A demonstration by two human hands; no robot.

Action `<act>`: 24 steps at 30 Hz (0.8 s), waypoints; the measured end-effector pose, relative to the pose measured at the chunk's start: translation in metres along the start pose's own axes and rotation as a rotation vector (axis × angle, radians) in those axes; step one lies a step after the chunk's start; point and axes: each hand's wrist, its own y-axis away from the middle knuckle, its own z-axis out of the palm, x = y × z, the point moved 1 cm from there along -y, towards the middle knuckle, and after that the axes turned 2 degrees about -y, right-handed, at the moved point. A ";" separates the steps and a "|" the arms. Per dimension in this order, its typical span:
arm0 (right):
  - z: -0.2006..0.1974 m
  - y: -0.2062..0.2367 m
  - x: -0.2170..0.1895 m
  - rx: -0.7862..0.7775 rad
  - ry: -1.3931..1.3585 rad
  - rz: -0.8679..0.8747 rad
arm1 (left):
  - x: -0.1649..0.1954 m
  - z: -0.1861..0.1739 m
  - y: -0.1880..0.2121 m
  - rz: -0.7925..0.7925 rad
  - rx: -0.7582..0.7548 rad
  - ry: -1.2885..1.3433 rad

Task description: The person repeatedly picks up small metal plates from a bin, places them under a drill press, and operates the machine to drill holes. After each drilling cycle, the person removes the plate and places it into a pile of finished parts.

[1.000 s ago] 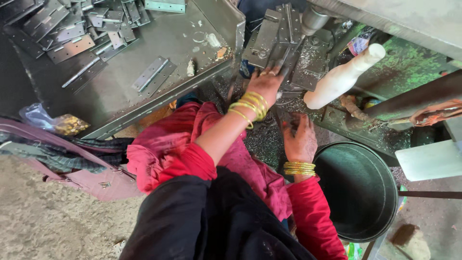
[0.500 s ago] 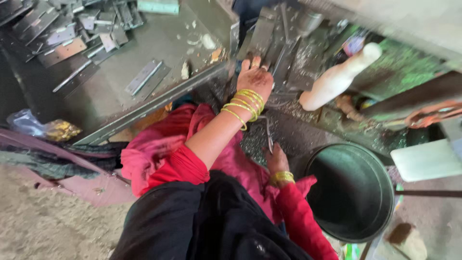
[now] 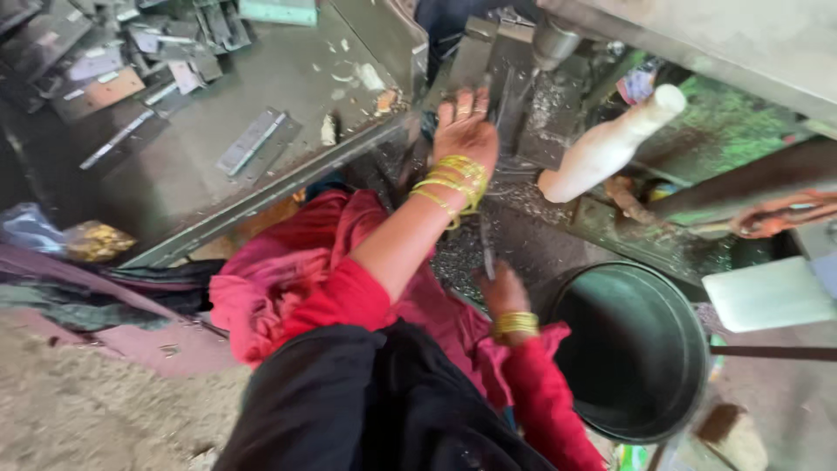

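My left hand [image 3: 465, 131], with yellow bangles at the wrist, reaches up to the drill machine [image 3: 558, 39] and presses on a grey metal piece [image 3: 504, 109] under the spindle, fingers spread over it. My right hand [image 3: 503, 290] is low and close to my body, beside the rim of a dark round bucket [image 3: 689, 323]. It grips the lower end of a thin dark metal strip [image 3: 486, 249] that stands nearly upright. Red sleeves cover both arms.
A grey metal table [image 3: 288, 78] at the upper left carries flat hinge plates [image 3: 253, 139] and a pile of several more [image 3: 131, 52]. A white lever handle [image 3: 610, 144] sticks out to the right of the drill. Metal shavings [image 3: 453, 257] cover the machine bed. A white block [image 3: 767, 292] lies at the right.
My right hand has drawn back from the machine bed toward my body, now holding the thin strip. My left hand has stayed at the drill.
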 end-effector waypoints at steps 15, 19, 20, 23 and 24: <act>-0.021 0.007 -0.022 -0.063 0.075 0.007 | 0.006 -0.035 -0.027 -0.050 -0.102 0.045; -0.038 0.009 -0.041 -0.004 0.142 0.050 | 0.012 -0.019 -0.054 -0.057 -0.143 -0.082; -0.032 0.013 -0.047 0.005 0.146 0.085 | 0.013 -0.012 -0.059 -0.067 -0.118 -0.051; -0.016 0.020 -0.053 0.012 0.137 0.140 | 0.014 0.007 -0.071 -0.084 -0.058 -0.010; -0.015 0.020 -0.052 -0.013 0.107 0.134 | 0.014 0.010 -0.074 -0.094 -0.060 -0.011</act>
